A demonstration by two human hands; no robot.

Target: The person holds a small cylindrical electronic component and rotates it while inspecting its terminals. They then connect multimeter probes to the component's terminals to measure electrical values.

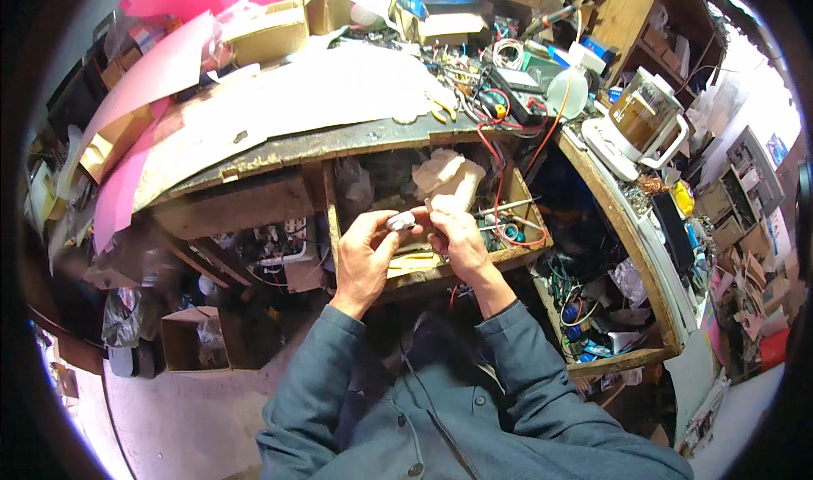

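Head view: the left hand (366,258) pinches a small white piece (400,221), between the two hands. The right hand (460,241) curls close by; I cannot tell its grip. Below sits a wooden drawer (529,251) with pale, crumpled cloth (449,178).

Setting reads as a cluttered workshop: long workbench (305,147) with yellow-handled pliers (439,107) and coiled wire (508,65), plus an open wooden drawer (622,361) holding tangled cables (577,317).

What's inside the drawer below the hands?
Crumpled pale material and a round teal thing show in the drawer; the left hand and right hand hide whatever lies beneath.
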